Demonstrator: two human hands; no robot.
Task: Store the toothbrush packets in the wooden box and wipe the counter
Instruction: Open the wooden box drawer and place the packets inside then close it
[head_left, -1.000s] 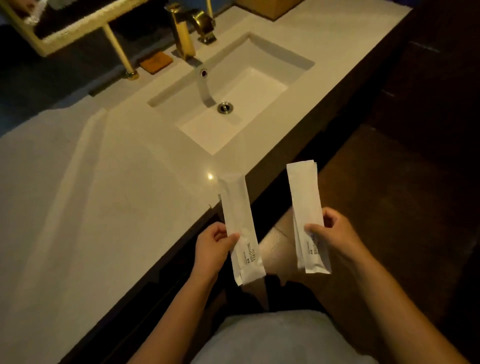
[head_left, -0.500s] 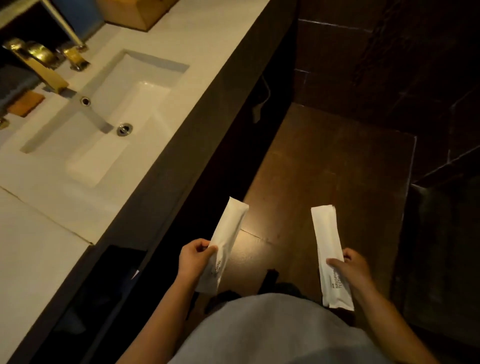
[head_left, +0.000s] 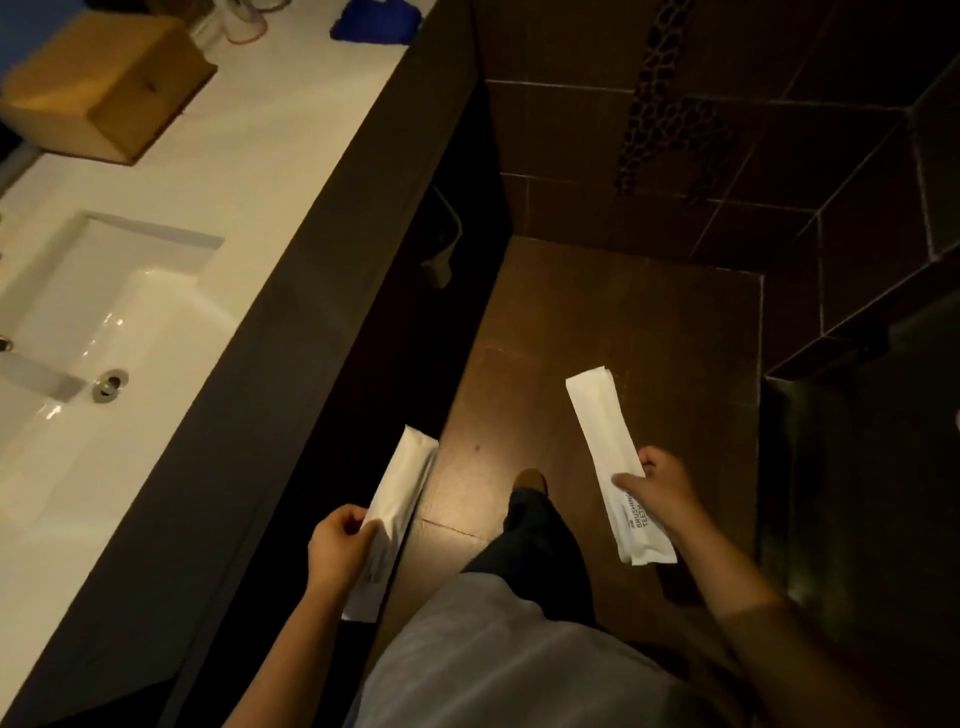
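My left hand (head_left: 335, 545) grips a white toothbrush packet (head_left: 402, 499) by its lower half, beside the dark front of the counter. My right hand (head_left: 660, 491) holds a second white toothbrush packet (head_left: 602, 431), printed with black letters, out over the brown floor. Both packets point away from me. The wooden box (head_left: 104, 88) stands closed on the white counter (head_left: 270, 156) at the far left, well beyond both hands. A blue cloth (head_left: 374, 23) lies at the counter's far end.
A white sink (head_left: 104, 322) with a metal drain (head_left: 109, 384) is set into the counter on my left. Dark tiled walls close the floor ahead and on the right. My leg and shoe (head_left: 530, 483) are on the floor between my hands.
The view has swung right along the counter, bringing the wooden box and blue cloth into sight. Both hands keep their packets, now lower and off the counter's edge. A foot has stepped forward.
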